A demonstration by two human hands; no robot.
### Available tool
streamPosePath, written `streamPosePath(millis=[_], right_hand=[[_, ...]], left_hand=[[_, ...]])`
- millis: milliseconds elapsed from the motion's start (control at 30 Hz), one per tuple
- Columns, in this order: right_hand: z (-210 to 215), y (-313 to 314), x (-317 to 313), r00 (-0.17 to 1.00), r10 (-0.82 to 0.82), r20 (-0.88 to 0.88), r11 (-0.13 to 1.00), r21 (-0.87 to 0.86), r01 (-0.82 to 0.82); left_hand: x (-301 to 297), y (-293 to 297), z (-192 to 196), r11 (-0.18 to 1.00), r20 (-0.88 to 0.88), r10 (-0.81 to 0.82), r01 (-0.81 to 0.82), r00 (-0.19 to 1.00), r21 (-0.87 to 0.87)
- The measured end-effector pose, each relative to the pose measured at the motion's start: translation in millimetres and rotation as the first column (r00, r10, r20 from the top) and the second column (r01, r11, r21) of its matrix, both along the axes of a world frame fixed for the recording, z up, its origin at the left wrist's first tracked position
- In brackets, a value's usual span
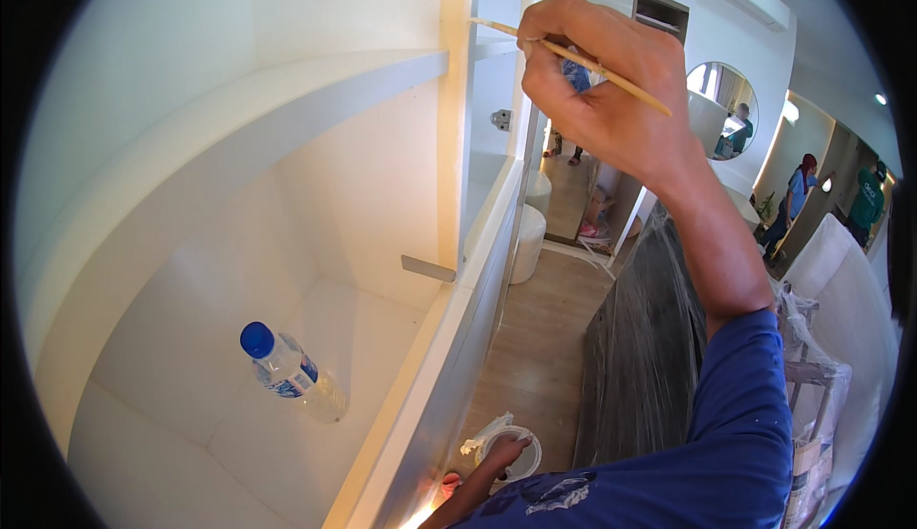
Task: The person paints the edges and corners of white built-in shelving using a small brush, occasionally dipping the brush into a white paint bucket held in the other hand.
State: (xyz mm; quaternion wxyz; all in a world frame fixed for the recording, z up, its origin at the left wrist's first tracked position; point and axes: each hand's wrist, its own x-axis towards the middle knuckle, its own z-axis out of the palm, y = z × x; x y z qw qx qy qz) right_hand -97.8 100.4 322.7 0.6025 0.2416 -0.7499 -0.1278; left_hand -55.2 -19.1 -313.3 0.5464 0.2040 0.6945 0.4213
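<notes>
My right hand (607, 75) is raised at the upper centre, closed round a thin paintbrush (626, 85) with a wooden handle. The brush's pale tip points left, at the front edge of an upright cabinet panel (455, 147). Low in the view, my left hand (506, 450) grips the rim of a small whitish tub (532, 454). A crumpled, pale, smeared piece (487, 431) shows beside that hand; its kind is unclear. Inside the white cabinet, a clear plastic bottle (304, 376) with a blue cap stands on the lower surface.
A curved-looking shelf (239, 114) crosses the cabinet. A small metal plate (428, 268) juts from the panel's foot. Plastic-wrapped dark furniture (640, 338) stands on the right, above a wooden floor (544, 338). Two people (793, 200) are in the far right background.
</notes>
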Motion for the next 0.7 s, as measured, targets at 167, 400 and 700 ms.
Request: streamPosePath(millis=[167, 400, 700], right_hand=[[-5.7, -2.0, -0.7, 0.999, 0.020, 0.050, 1.000, -0.021, -0.019], [-7.4, -1.5, 1.0, 0.998, 0.012, 0.058, 1.000, -0.016, -0.011], [7.1, -8.8, 1.7, 0.996, -0.070, 0.063, 0.991, -0.112, 0.077]], left_hand=[[-0.1, -0.3, -13.8, 0.999, -0.037, 0.034, -0.033, 0.999, 0.029], [-1.4, 0.5, -7.5, 1.000, -0.004, 0.013, -0.013, 1.000, 0.006], [-2.6, -3.5, 0.1, 1.000, -0.004, 0.028, -0.028, 1.000, 0.001]])
